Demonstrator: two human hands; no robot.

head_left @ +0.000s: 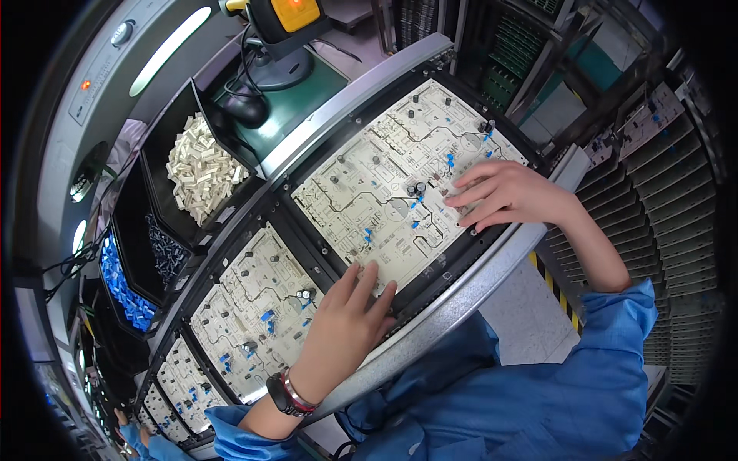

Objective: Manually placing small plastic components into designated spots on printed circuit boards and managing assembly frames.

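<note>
We locate the pale circuit board [392, 169] in its black carrier frame [311, 257], directly in front of the body, inside the near metal rail [450, 307]. Its long axis runs obliquely, from lower left to upper right.

We note the hand positions as follows. The left hand [342, 326] is at the near left corner; from its fingers, the board extends up and to the right. The right hand [519, 194] comes in over the near long edge, toward its right end; from its fingers, the board extends to the left and upward. The right hand is the nearer of the two to the pair of round capacitors [416, 189], which stand just left of its fingertips.

We find the left fingers spread and released, with no part visible in them. The right fingers are bent down toward the board surface; we cannot tell whether they grasp a small part.

To the left, we identify a second populated board [238, 307]. Beyond the far rail, we observe bins of white block-shaped parts [204, 169] and blue parts [127, 288].
</note>
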